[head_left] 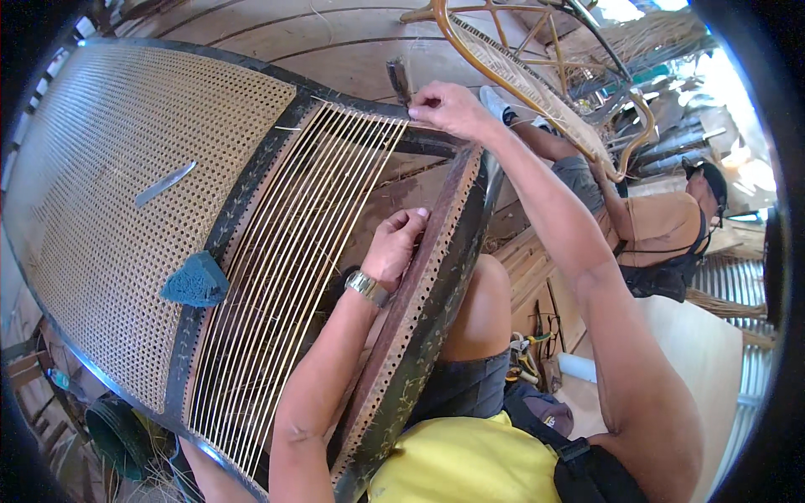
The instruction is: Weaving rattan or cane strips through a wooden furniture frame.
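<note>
A dark, curved wooden chair frame (237, 197) with small painted marks lies across my lap. Pale cane strands (293, 243) run side by side over its open panel, fixed at the far and near rails. My right hand (449, 109) is at the far rail beside the last strand, thumb and fingers pinched together; what they hold is too small to tell. Inside the drilled right-hand rail (419, 293), my left hand (396, 243) is closed with the thumb against the wood. Its fingertips are partly hidden. A metal watch (366, 287) circles that wrist.
Finished woven cane (142, 109) fills the left panel, with a small blade (165, 184) lying on it. A blue sponge-like block (195, 281) rests on the divider. Beyond are a bent-wood frame (503, 71) and a seated person (662, 222). Pliers (521, 348) lie right of my leg.
</note>
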`<state>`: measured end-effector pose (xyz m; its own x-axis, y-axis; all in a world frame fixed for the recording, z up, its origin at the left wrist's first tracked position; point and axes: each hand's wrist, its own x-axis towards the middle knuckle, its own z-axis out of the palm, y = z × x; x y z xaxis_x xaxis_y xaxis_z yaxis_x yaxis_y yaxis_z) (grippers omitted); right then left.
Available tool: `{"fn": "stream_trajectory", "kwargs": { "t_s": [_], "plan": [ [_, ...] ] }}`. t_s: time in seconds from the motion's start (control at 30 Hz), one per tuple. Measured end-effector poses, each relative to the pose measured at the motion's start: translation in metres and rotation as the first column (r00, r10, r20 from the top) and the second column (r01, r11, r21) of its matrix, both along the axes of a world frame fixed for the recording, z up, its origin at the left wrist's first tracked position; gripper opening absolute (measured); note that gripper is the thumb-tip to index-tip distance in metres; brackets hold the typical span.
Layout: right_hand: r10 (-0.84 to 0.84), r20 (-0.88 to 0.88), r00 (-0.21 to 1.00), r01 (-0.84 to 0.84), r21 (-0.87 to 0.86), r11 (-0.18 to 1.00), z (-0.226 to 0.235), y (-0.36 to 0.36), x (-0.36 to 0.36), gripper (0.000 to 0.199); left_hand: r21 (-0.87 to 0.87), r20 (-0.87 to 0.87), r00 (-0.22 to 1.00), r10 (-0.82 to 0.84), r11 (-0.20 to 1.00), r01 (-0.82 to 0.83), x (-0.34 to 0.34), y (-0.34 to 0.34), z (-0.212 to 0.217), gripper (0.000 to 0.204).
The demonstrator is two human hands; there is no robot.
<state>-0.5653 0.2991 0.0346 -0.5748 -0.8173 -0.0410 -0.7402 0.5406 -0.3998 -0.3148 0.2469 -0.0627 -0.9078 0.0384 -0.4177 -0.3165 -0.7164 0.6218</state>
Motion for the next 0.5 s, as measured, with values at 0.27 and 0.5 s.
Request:
{"fn": "stream_trajectory", "kwargs": {
  "t_s": [0.27, 0.5],
  "plan": [
    [-0.249, 0.32, 0.914, 0.3, -0.123, 0.946, -0.008, -0.009, -0.002, 0.016, -0.119, -0.021, 0.999, 0.032, 0.992, -0.034, 0.011, -0.002, 0.014, 0.029],
    [-0.089, 0.187, 0.978, 0.126, -0.198, 0.972, 0.002, 0.0, 0.028, 0.018, -0.348, -0.143, 0.982, 0.122, 0.923, -0.165, 0.014, -0.005, 0.02, 0.027]
  ]
}}
